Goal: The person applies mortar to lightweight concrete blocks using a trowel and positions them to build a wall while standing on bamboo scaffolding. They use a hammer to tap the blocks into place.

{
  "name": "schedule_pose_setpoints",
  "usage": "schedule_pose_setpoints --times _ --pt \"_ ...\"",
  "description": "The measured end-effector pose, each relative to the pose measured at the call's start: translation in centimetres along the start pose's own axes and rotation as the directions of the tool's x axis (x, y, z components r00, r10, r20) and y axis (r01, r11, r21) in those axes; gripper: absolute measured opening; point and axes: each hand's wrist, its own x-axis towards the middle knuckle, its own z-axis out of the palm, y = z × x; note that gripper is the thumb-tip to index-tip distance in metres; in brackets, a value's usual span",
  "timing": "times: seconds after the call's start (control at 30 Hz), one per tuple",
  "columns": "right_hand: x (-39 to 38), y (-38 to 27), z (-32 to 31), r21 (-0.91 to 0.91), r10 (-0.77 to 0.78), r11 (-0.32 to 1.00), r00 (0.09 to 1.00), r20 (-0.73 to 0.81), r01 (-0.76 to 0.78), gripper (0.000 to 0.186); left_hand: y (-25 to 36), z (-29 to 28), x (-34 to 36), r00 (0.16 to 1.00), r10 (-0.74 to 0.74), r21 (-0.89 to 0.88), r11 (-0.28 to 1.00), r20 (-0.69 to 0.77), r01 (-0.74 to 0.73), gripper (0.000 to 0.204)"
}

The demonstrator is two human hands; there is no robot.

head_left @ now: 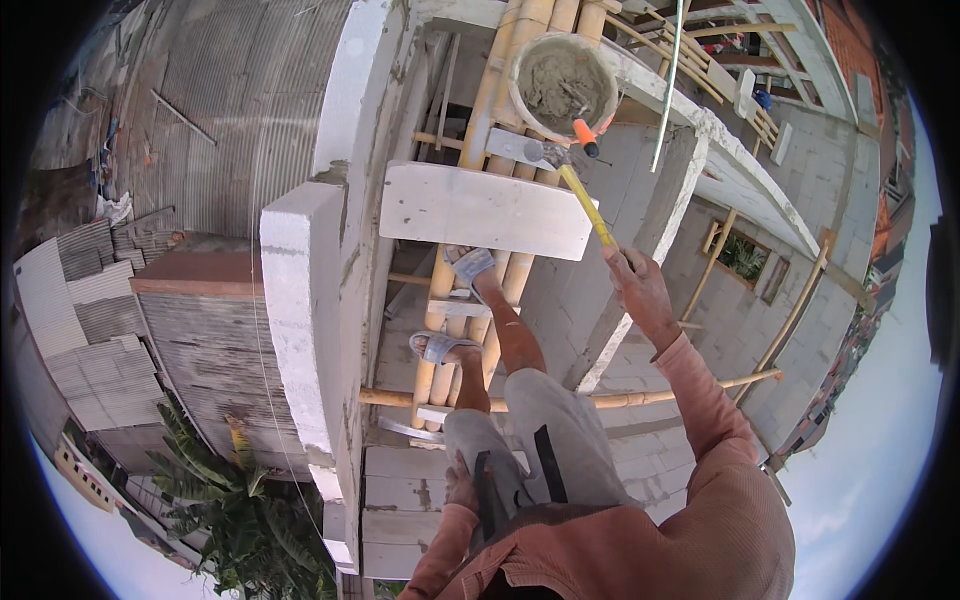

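Note:
My right hand (642, 293) is closed round the lower end of a hammer's yellow handle (586, 200). The hammer's grey head (548, 154) is just beyond a white block (487, 212), over a smaller pale piece (514, 147). That block lies across bamboo poles in front of my sandalled feet (450, 348). My left hand (461, 487) rests against my grey trouser leg, fingers stretched out, holding nothing. Beyond the hammer stands a bucket (516, 85) of wet grey mortar (562, 84), with an orange-handled trowel (585, 136) in it.
I stand high on bamboo poles (424, 376) beside a white block wall (300, 300) on the left. Corrugated roofs (215, 350) and banana leaves (250, 520) lie far below. A concrete post (668, 210) rises at the right, and a thin pale rod (668, 90) crosses near the bucket.

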Motion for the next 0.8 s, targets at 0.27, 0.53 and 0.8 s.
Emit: schedule_pose_setpoints --times 0.27,0.53,0.8 --pt "22.1 -18.5 -8.3 0.189 -0.330 0.927 0.944 0.006 0.323 0.020 0.4 -0.8 0.9 0.995 -0.094 -0.006 0.995 0.038 0.095 0.097" --pt "43.0 -19.5 -10.7 -0.097 -0.417 0.907 0.906 -0.074 0.410 0.018 1.2 0.1 2.5 0.982 -0.167 -0.069 0.982 0.084 0.173 0.089" --pt "49.7 -17.5 -10.9 -0.158 -0.457 0.887 0.872 -0.176 0.433 0.024 -2.7 2.8 4.9 0.965 -0.193 -0.086 0.974 0.179 0.210 0.077"
